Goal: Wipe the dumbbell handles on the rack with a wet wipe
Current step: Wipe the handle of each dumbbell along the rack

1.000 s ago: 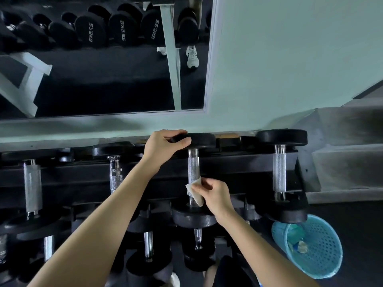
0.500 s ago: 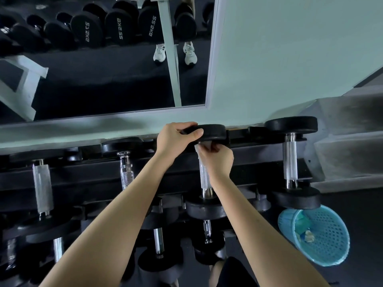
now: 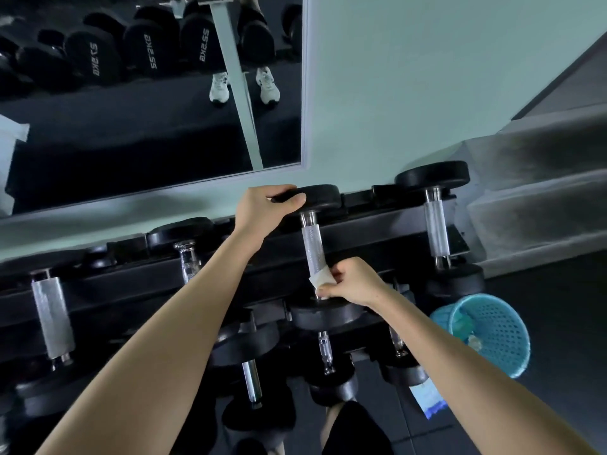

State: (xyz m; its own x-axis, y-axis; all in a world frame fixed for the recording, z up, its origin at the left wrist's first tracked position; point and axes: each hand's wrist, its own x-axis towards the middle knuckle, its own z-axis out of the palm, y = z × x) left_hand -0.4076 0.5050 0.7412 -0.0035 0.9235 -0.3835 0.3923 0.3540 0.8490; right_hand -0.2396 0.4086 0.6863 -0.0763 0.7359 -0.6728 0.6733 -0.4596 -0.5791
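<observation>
A black dumbbell with a knurled silver handle (image 3: pixel 313 246) lies on the top shelf of the black rack (image 3: pixel 371 224), its far head (image 3: pixel 323 197) by the wall. My left hand (image 3: pixel 262 205) grips that far head. My right hand (image 3: pixel 353 284) holds a white wet wipe (image 3: pixel 320 278) wrapped around the near end of the handle, just above the near head (image 3: pixel 325 315). More dumbbells lie on the shelf: one at the right (image 3: pixel 436 224), one at the left (image 3: pixel 52 316) and one with a shiny handle (image 3: pixel 189 262).
A blue plastic basket (image 3: pixel 492 336) with some waste stands on the dark floor at the right. A blue and white packet (image 3: pixel 427 397) lies below the rack. Lower shelves hold several more dumbbells (image 3: pixel 251 382). A wall mirror (image 3: pixel 147 93) hangs above the rack.
My right hand slid the wipe up the handle to the far head, then back down to the near end. My left hand kept its grip on the far head.
</observation>
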